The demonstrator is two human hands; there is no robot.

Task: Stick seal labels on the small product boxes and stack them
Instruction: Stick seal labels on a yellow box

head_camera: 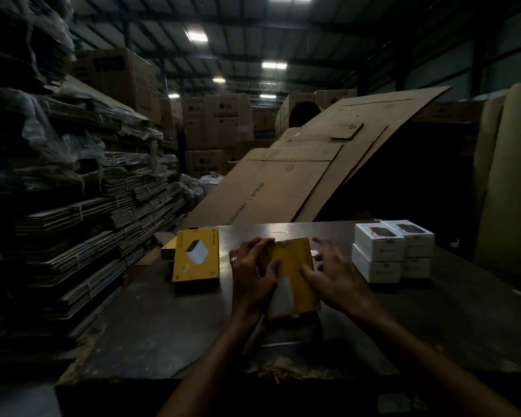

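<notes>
**On the dark bench, two hands work a yellow box**

On the far left, bundles of flattened cardboard (82,212) are piled high beside the bench (163,320), well apart from the work. On the bench's far left part lies a yellow product box (196,255) printed with a white device, its face up; a second yellow box (168,249) peeks out just behind its left edge.

Near the middle, the left hand (253,275) grips the left side of a yellow box (294,276) that is tilted up off the bench, its fingers (254,246) curled over the far left corner and the thumb lying across the face. A ring shows on one finger. A pale patch shows on the near part of the box face, partly under the thumb; whether it is a label or print I cannot tell.

The right hand (333,275) is on the right side of the same box, its lower fingertips pressing on the face while the other fingers spread loosely, released, above the right edge. A small pale piece (314,253) sits at that edge, too small to identify.

On the right, white product boxes (393,251) stand in two stacks of two, touching side by side. Beyond the bench, large flattened cartons (298,167) lean up toward the right.
</notes>
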